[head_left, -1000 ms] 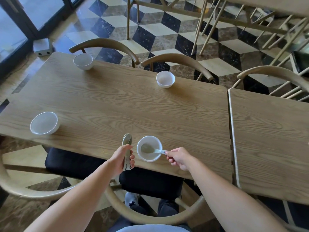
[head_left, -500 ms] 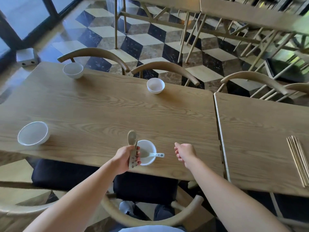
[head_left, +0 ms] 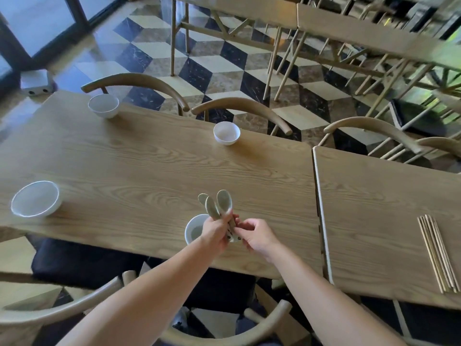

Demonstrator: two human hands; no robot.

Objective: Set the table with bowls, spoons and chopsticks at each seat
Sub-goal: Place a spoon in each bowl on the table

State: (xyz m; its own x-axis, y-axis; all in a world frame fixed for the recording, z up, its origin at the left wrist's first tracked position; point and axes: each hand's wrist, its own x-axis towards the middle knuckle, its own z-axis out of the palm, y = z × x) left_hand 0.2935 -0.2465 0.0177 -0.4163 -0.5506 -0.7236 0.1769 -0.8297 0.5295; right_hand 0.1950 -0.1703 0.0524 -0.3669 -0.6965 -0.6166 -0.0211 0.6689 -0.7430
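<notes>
Moved in beside left hand (head_left: 215, 232), right hand (head_left: 254, 236) is pinching fanned spoons (head_left: 217, 206); left is gripping them above near-edge bowl (head_left: 193, 229). Chopsticks (head_left: 436, 253) are lying well apart.

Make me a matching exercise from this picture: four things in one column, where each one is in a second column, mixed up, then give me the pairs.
Things:
1. spoons
2. chopsticks
3. grey box
4. nearest bowl

Places:
A. lying on the right-hand table
B. on the floor by the glass door
C. gripped by the left hand, right hand pinching the handles
D. at the main table near edge, partly behind the left hand

Pairs: 1-C, 2-A, 3-B, 4-D.
</notes>
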